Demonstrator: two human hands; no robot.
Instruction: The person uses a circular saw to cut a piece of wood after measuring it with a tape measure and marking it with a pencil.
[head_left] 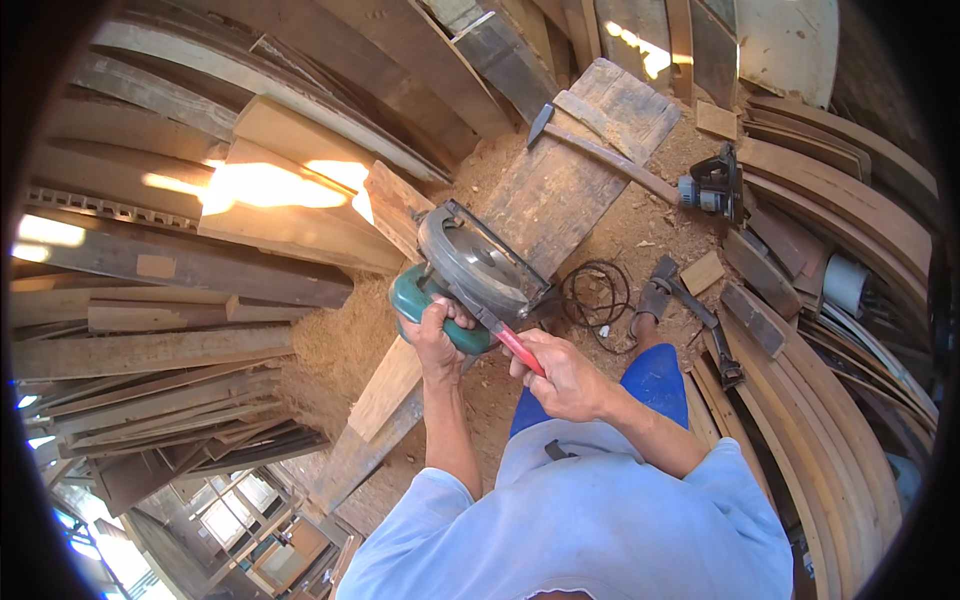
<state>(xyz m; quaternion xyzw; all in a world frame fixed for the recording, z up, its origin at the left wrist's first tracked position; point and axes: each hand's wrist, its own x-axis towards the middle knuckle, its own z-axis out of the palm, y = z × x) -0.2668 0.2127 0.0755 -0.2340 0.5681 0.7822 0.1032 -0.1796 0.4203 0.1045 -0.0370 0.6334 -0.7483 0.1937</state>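
Observation:
A circular saw (480, 262) with a green body, grey guard and round blade is held up in front of me, its blade side facing up. My left hand (436, 340) is closed round its green handle. In my right hand (570, 378) is a hand tool with a red handle (518, 350). Its metal end reaches the saw beside the blade guard; the exact kind of tool and what its tip grips cannot be made out.
A worn plank (590, 205) lies beyond the saw with a hammer (610, 155) across it. A second power tool (712, 188) sits at the right, and a black cable (590, 300) coils near my foot. Stacked boards (830, 400) line both sides; sawdust covers the ground.

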